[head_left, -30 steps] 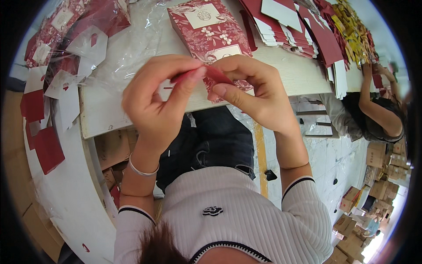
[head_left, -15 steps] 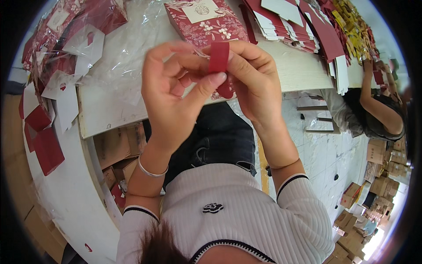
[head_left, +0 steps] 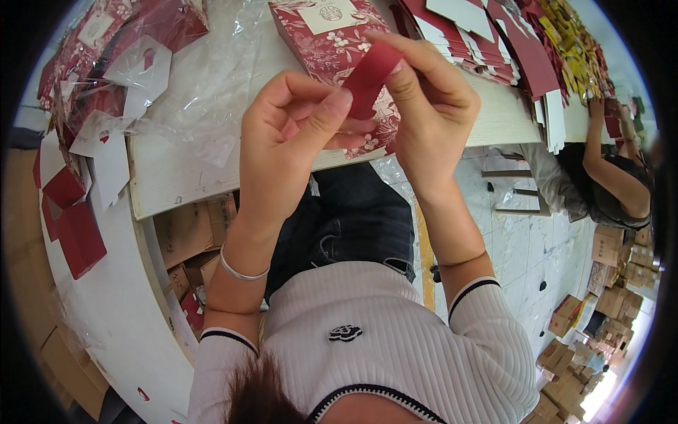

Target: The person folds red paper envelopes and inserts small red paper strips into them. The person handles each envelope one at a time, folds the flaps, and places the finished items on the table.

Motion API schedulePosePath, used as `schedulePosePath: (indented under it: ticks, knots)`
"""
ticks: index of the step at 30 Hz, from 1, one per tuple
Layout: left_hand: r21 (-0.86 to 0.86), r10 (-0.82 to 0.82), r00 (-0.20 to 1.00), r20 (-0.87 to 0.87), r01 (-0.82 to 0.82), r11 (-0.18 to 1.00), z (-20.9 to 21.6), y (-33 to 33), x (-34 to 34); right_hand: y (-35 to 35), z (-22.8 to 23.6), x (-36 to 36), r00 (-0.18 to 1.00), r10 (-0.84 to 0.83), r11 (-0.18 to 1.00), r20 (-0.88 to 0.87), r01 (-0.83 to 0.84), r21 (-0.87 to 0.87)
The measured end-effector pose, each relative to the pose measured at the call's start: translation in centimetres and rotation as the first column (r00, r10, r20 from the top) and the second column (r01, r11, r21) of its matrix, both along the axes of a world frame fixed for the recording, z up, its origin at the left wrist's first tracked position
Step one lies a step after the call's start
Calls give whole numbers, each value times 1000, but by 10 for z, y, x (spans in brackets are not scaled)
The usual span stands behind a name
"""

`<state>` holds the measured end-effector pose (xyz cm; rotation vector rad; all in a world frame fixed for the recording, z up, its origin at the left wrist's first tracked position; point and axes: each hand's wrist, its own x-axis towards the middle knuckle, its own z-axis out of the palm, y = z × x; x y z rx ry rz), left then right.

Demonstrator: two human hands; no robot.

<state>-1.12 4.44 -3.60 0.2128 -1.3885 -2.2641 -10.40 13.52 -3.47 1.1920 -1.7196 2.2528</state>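
Observation:
Between my two hands, above the table's near edge, is a red paper strip [head_left: 373,76] bent into a curve. My left hand [head_left: 296,127] pinches its lower left part between thumb and fingers. The upper right end is pinched by my right hand [head_left: 434,102], thumb against forefinger. Behind the strip lies a red floral gift box [head_left: 318,42] with a cream label on its lid. My hands cover part of its near side.
Clear plastic film [head_left: 194,106] spreads left of the box. Beyond it stand wrapped floral boxes [head_left: 99,35] and white die-cut cards [head_left: 145,71]. A stack of red and white flat cartons [head_left: 466,49] lies at right. Another person [head_left: 611,177] works at the far right.
Both hands have shifted slightly right, and the right one has risen a little. The strip has gone from upright to slanting up to the right.

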Motion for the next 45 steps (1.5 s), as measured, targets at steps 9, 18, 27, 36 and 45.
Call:
schedulePosePath:
  ticks: [9,18,27,36,45]
  knots:
    - [26,-9,998,-67,11,1000,-5,-2,-6,-2,4,2,973,167,985,158,-158,-68]
    - [-302,151,985,-87,-170,938,-16,13,-1,29,-15,20,786,377,919,490,-383,-92]
    - [-478,64,881,469,192,857,-13,-20,23,27,-16,-44,876,-18,925,-482,198,324]
    - [394,-244,969,49,206,896,-70,-25,-43,10,-15,-37,789,139,796,-598,270,542]
    - [307,-187,982,-22,184,934,-44,-15,-11,15,-5,2,919,213,788,-332,39,614]
